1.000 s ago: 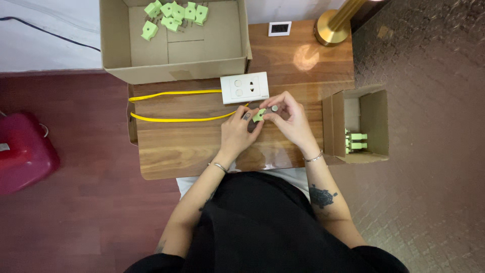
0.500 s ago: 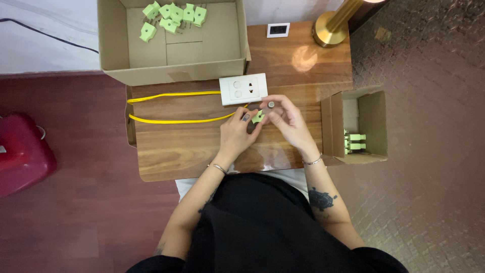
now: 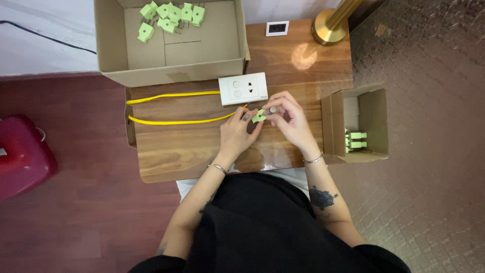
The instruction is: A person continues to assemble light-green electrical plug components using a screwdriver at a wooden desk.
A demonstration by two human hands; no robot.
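- Head view, centre of frame: left hand point(image 3: 237, 136) and right hand point(image 3: 288, 121) meet over the brown wooden table point(image 3: 172, 151); both pinch one small light-green plastic plug piece point(image 3: 259, 116) between their fingertips.
- White rectangular socket plate point(image 3: 243, 88) lies just above the hands; a yellow cable point(image 3: 172, 108) loops from it toward the left.
- Upper left: large open cardboard box point(image 3: 172, 71) with more green pieces point(image 3: 169, 12).
- Right: small open cardboard box point(image 3: 376, 121) holding stacked green pieces point(image 3: 355, 140).

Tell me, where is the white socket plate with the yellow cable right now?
In the head view, the white socket plate lies on the wooden table, just beyond both hands, directly in front of the large cardboard box.
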